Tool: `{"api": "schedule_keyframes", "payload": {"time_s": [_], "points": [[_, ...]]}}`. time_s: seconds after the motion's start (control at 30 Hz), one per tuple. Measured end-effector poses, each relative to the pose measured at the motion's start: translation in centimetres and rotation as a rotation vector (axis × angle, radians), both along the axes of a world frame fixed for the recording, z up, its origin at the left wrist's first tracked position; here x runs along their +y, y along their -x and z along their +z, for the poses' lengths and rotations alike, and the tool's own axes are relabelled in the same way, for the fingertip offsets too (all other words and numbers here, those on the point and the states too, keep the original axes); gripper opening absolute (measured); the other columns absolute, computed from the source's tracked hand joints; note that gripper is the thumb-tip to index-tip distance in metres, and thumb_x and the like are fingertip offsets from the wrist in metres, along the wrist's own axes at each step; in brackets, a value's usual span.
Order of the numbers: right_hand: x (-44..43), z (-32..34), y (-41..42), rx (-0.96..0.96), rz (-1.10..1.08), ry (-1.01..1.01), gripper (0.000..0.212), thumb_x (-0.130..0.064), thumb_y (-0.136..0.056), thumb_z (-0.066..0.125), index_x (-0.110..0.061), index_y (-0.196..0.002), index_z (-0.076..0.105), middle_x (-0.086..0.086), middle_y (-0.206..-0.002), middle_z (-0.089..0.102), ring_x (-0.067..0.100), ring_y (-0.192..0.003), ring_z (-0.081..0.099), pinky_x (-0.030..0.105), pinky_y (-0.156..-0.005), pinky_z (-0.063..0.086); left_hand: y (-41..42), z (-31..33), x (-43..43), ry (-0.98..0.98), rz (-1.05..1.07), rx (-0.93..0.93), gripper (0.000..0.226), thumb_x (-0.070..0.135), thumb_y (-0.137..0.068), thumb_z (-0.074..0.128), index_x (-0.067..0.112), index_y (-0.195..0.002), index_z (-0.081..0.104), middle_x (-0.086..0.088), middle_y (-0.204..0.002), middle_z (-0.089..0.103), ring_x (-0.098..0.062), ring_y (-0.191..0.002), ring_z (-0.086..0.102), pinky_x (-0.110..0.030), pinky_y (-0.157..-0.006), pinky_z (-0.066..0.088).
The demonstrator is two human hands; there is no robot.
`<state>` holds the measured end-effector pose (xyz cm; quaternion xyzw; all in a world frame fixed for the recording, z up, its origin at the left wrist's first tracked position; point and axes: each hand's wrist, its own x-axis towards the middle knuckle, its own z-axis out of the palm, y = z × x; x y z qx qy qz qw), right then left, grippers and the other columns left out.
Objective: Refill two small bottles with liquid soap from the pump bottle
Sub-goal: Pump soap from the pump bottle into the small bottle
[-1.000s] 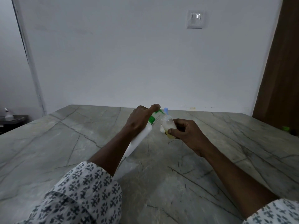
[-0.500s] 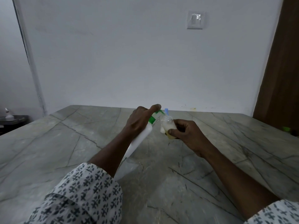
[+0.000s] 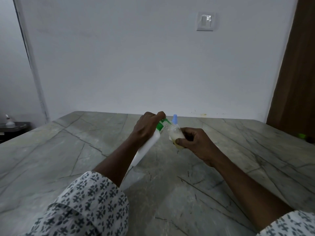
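My left hand (image 3: 147, 128) grips the white pump bottle (image 3: 146, 149) near its green collar, with the forefinger over the pump head. The bottle leans to the right, its base low toward me. My right hand (image 3: 196, 142) holds a small clear bottle (image 3: 175, 135) by its lower part, right beside the pump's spout. That small bottle has pale yellowish liquid in its bottom. A light blue tip (image 3: 175, 119) pokes up just behind its top; what it belongs to is hidden. I cannot make out a second small bottle.
Both hands work above a grey veined stone table (image 3: 238, 167) that runs back to a white wall. A small green object (image 3: 301, 135) lies at the table's far right edge. A dark side stand with a little white bottle (image 3: 9, 120) sits far left.
Almost nothing differs; both hands keep their holds, and the pump bottle and the small bottle stay together in the same spot.
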<state>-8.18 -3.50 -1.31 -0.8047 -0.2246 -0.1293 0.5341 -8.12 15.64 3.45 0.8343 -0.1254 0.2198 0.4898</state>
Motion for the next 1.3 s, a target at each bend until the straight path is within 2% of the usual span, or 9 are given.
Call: {"api": "schedule_keyframes", "payload": {"time_s": [0.13,0.23,0.4,0.53,0.6,0.8,1.0,1.17,1.3], "points": [[-0.18,0.14,-0.02,0.002,-0.007,-0.036,0.039,-0.015,-0.082,0.074,-0.014,-0.120,0.066,0.000,-0.109,0.072,0.017,-0.098,0.070,0.042,-0.090,0.057,0.13,0.07,-0.11,-0.015,0.022,0.032,0.060,0.070,-0.074,0.044,0.018,-0.064,0.072,-0.026,-0.079,0.069,-0.046,-0.081,0.064,-0.059,-0.085,0.051],[-0.24,0.19,-0.09,0.001,-0.009,-0.043,0.039,-0.015,-0.082,0.074,-0.014,-0.121,0.066,0.002,-0.109,0.073,0.018,-0.098,0.070,0.042,-0.089,0.057,0.11,0.20,-0.16,0.006,0.039,0.062,0.079,0.078,-0.069,0.044,0.003,-0.070,0.071,-0.031,-0.082,0.068,-0.046,-0.080,0.064,-0.056,-0.086,0.050],[-0.22,0.18,-0.08,0.005,-0.011,-0.038,0.039,-0.013,-0.083,0.073,-0.014,-0.121,0.066,0.001,-0.109,0.072,0.017,-0.099,0.069,0.039,-0.089,0.058,0.03,0.15,-0.14,0.030,-0.005,0.046,0.039,0.059,-0.086,0.042,0.050,-0.058,0.068,-0.026,-0.086,0.069,-0.046,-0.083,0.064,-0.058,-0.088,0.052],[0.00,0.08,0.04,-0.001,-0.013,0.011,0.041,-0.014,-0.082,0.074,-0.015,-0.122,0.065,-0.007,-0.103,0.070,0.012,-0.096,0.069,0.033,-0.088,0.058,-0.03,0.12,-0.04,-0.016,-0.001,0.009,0.066,0.064,-0.066,0.033,0.011,-0.084,0.068,-0.023,-0.082,0.067,-0.039,-0.075,0.058,-0.048,-0.079,0.048],[0.06,0.07,0.04,-0.001,-0.010,0.024,0.043,-0.015,-0.082,0.074,-0.015,-0.124,0.064,-0.008,-0.104,0.070,0.007,-0.095,0.069,0.029,-0.087,0.057,-0.24,0.06,0.03,-0.057,-0.006,0.000,0.069,0.062,-0.064,0.031,0.004,-0.084,0.062,-0.023,-0.079,0.065,-0.029,-0.067,0.050,-0.047,-0.074,0.046],[-0.05,0.11,-0.05,0.006,-0.018,-0.010,0.043,-0.015,-0.082,0.074,-0.015,-0.124,0.064,-0.002,-0.109,0.071,0.014,-0.098,0.069,0.036,-0.089,0.058,-0.08,-0.03,-0.13,-0.016,0.002,0.018,0.057,0.069,-0.072,0.040,0.023,-0.074,0.073,-0.023,-0.085,0.070,-0.045,-0.085,0.064,-0.057,-0.087,0.051],[-0.18,0.17,-0.10,0.006,-0.018,-0.038,0.042,-0.014,-0.083,0.074,-0.014,-0.123,0.064,0.002,-0.112,0.071,0.018,-0.100,0.069,0.042,-0.091,0.057,0.05,0.17,-0.07,0.002,0.024,0.073,0.087,0.082,-0.062,0.044,0.000,-0.072,0.072,-0.026,-0.082,0.070,-0.040,-0.074,0.063,-0.055,-0.086,0.051],[-0.17,0.14,-0.04,0.003,-0.013,-0.016,0.042,-0.015,-0.082,0.074,-0.014,-0.123,0.065,0.001,-0.113,0.071,0.013,-0.099,0.069,0.037,-0.091,0.057,0.35,0.33,-0.26,-0.041,0.027,0.041,0.059,0.069,-0.069,0.041,0.020,-0.077,0.072,-0.024,-0.086,0.070,-0.046,-0.087,0.064,-0.060,-0.087,0.051],[-0.02,-0.09,-0.01,0.001,0.001,0.015,0.039,-0.016,-0.082,0.074,-0.017,-0.120,0.067,-0.001,-0.110,0.073,0.012,-0.097,0.070,0.038,-0.091,0.057,0.30,0.28,-0.15,-0.069,0.015,0.017,0.057,0.062,-0.066,0.026,0.021,-0.088,0.058,-0.023,-0.086,0.066,-0.043,-0.087,0.060,-0.053,-0.082,0.048]]}}
